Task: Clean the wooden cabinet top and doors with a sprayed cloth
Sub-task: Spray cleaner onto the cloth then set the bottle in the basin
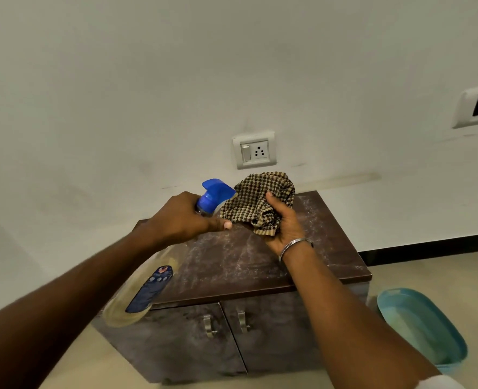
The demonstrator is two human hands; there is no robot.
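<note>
A low dark wooden cabinet [232, 265] stands against the white wall, its top streaked with pale dust. Two doors with metal handles [226, 324] face me. My left hand [181, 217] grips the neck of a clear spray bottle [139, 293] with a blue trigger head [214, 193]; the nozzle points right, almost touching the cloth. My right hand [284, 223] holds a bunched brown-and-tan checked cloth [257, 202] above the cabinet top. A metal bangle circles my right wrist.
A switch and socket plate [254, 150] sits on the wall just above the cabinet. Another wall plate [477, 106] is at the far right. A light blue plastic tub [423, 329] lies on the floor right of the cabinet. Black skirting runs along the wall.
</note>
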